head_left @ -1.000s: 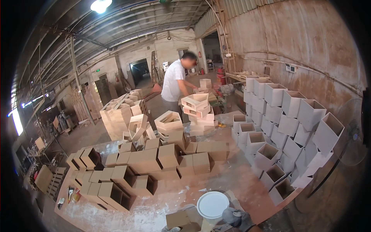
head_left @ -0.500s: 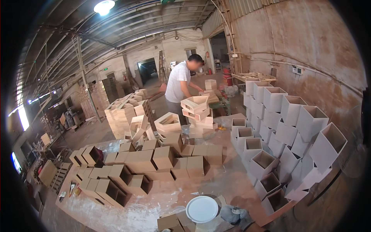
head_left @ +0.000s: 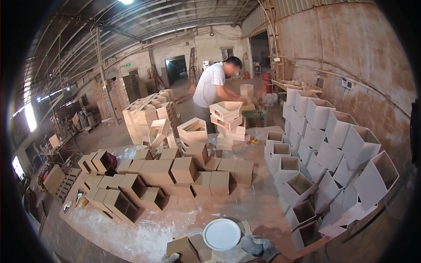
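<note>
At the lower edge, my gloved left hand (head_left: 171, 257) grips the side of a brown box (head_left: 187, 250) that is tilted toward me. My gloved right hand (head_left: 262, 248) is curled just right of a round white tub (head_left: 222, 234). A dark grey rounded shape shows at its fingers, and I cannot make out whether it is something held or part of the glove. Under the tub lies a brown sheet (head_left: 247, 229). Several brown open-ended boxes (head_left: 156, 171) stand in rows on the dusty table (head_left: 188, 215) beyond my hands.
Whitish open-ended boxes (head_left: 343, 153) are stacked high along the right side. Light wooden frames (head_left: 226, 111) are piled behind the brown boxes. A co-worker (head_left: 211, 85) in a white shirt bends over a far bench. A brush (head_left: 79, 198) lies at the table's left end.
The view has shifted, bringing more of my left hand and the box it holds into the picture. My right hand stays beside the tub. The co-worker leans lower.
</note>
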A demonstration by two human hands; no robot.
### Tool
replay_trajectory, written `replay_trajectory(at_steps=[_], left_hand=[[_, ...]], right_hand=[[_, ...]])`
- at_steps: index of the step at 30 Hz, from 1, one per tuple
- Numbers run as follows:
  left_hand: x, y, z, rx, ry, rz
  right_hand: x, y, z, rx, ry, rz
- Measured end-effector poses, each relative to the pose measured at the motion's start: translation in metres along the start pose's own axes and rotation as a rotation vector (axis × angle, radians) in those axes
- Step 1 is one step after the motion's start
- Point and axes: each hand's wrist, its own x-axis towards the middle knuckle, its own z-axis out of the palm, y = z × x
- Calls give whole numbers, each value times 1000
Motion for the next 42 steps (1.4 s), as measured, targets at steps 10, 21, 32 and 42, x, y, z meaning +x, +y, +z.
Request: replay_trajectory(at_steps=[10,21,32,42], left_hand=[[6,-1,9,-41,-40,34],[-8,-9,7,-23,-75,52],[-7,1,4,7,-85,20],[0,-12,1,-66,-80,21]], right_hand=[[3,-17,-49,-106,218,-27],[-8,-6,-37,175,64,1],[-6,-6,-2,-54,495,8],[-2,-5,-3,-127,467,-6]])
